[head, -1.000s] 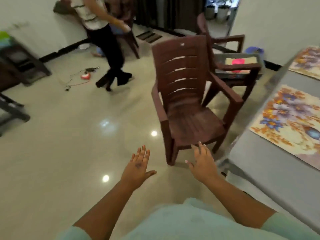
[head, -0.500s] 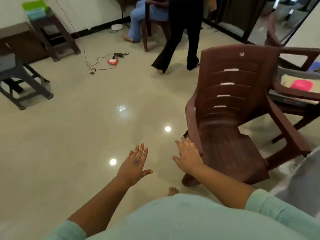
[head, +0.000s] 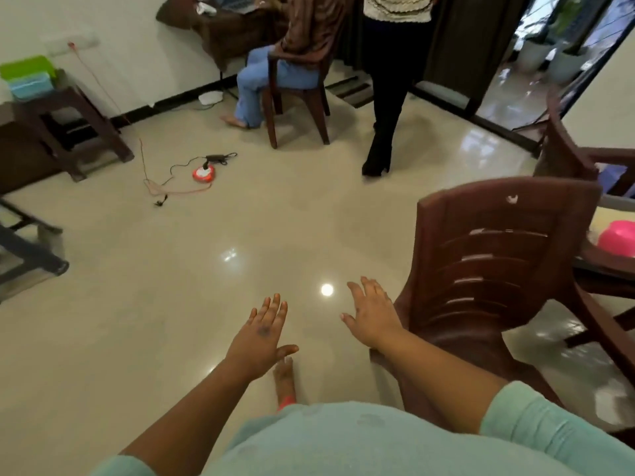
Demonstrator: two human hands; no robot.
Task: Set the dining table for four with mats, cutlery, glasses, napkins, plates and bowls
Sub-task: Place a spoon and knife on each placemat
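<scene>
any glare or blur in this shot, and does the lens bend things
Head view: bright ceiling-light glare spots on the glossy floor, doorway reflections far right; wide-angle lens bows the brown chair and walls; left hand and right hand fairly sharp, edges soft.

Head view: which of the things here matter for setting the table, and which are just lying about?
Job-related:
left hand, open, holding nothing
right hand, open, beside the brown plastic chair
pink bowl on the far chair

Lying about:
red extension reel and its cable on the floor
green and blue boxes on the side stool
</scene>
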